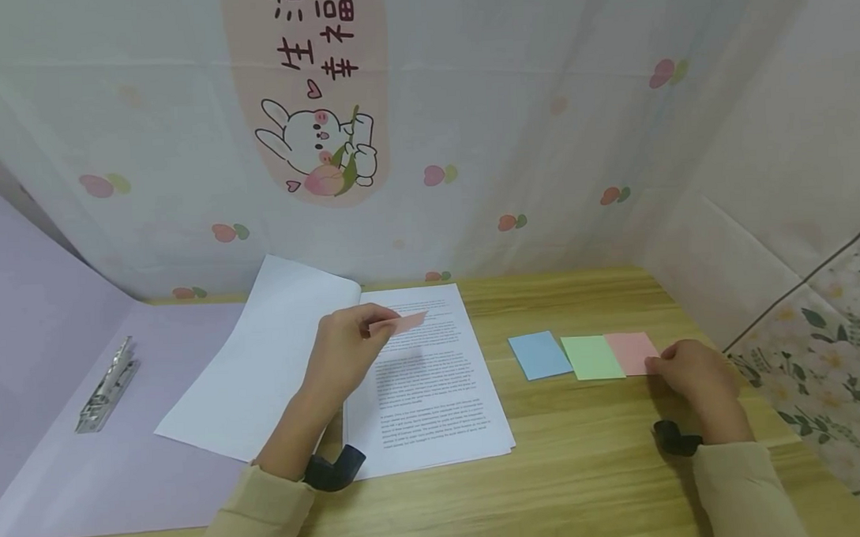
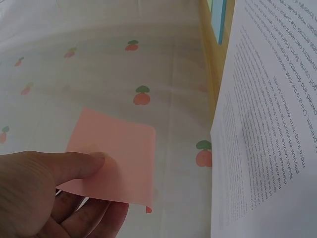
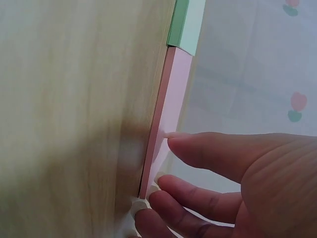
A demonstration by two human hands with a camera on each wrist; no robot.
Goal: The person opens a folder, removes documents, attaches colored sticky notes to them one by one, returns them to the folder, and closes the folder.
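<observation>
My left hand is raised over the printed sheets, pinching a single pink sticky note between thumb and fingers. One edge of that note curls slightly in the left wrist view. On the right of the table, my right hand is at the pink sticky note pad. Its thumb lies on the pad's top and its curled fingers are at the right edge. Beside that pad lie a light green pad and, a little apart, a blue pad.
A blank white page is folded over to the left of the print. It partly covers an open purple folder with a metal clip. Behind the wooden table hangs a patterned cloth.
</observation>
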